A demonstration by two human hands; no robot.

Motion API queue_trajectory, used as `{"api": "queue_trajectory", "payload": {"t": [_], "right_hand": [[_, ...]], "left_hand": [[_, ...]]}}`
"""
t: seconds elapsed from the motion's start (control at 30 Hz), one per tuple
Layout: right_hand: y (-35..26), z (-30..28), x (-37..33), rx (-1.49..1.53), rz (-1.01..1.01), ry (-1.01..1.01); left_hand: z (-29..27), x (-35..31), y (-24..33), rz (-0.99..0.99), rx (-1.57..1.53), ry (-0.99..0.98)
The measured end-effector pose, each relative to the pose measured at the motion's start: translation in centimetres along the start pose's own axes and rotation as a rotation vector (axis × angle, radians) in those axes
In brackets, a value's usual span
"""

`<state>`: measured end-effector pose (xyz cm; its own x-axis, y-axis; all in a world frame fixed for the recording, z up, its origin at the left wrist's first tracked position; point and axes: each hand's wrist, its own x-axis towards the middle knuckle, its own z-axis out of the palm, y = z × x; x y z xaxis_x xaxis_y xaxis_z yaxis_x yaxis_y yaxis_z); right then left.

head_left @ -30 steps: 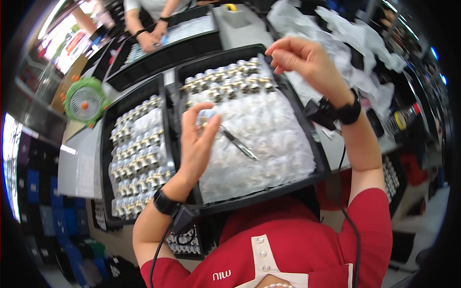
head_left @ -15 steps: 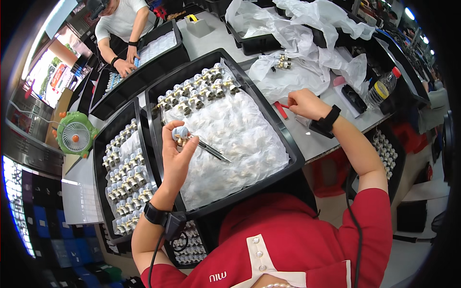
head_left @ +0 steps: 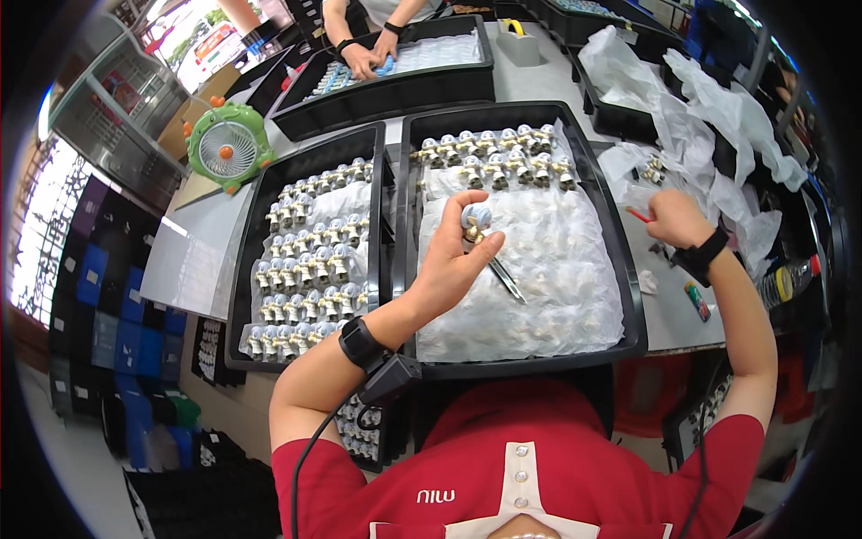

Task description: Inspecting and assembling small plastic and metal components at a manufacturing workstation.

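My left hand (head_left: 449, 260) is closed around a small figurine (head_left: 476, 220) with a pale blue-grey head and gold trim. Slim metal tweezers (head_left: 509, 281) stick out of the same hand, pointing down over the white wrapping sheet (head_left: 539, 305) in the black tray (head_left: 634, 287). Two rows of similar figurines (head_left: 516, 166) stand uncovered at that tray's far end; lumpy shapes show under the sheet. Right of the tray, my right hand (head_left: 680, 220) is closed in a pinch on a thin red stick-like piece (head_left: 639, 216), whose kind I cannot make out.
Left stands a second black tray (head_left: 242, 292) with rows of figurines. Beyond it are a green fan (head_left: 229, 148) and a co-worker's hands (head_left: 366, 61) over another tray. Crumpled white sheets (head_left: 669, 99), a bottle (head_left: 790, 280) and a small green object (head_left: 697, 302) are at the right.
The whole view has swung, so trays and fan sit further right and more upright. My left hand still holds the figurine and tweezers; my right hand still pinches at the red piece.
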<state>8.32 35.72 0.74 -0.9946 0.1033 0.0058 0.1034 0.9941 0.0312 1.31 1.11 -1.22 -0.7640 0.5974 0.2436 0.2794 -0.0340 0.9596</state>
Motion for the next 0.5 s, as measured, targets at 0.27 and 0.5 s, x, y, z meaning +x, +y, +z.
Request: {"api": "queue_trajectory", "payload": {"t": [0.27,0.5], "right_hand": [[-0.8,-8.7,1.1,0.887,0.055,-0.061],[-10.8,-8.9,2.4,1.332,-0.367,0.456]], "left_hand": [[-0.5,-0.1,-0.3,-0.043,-0.053,0.013],[-0.4,0.1,-0.4,-0.043,0.037,0.024]]}}
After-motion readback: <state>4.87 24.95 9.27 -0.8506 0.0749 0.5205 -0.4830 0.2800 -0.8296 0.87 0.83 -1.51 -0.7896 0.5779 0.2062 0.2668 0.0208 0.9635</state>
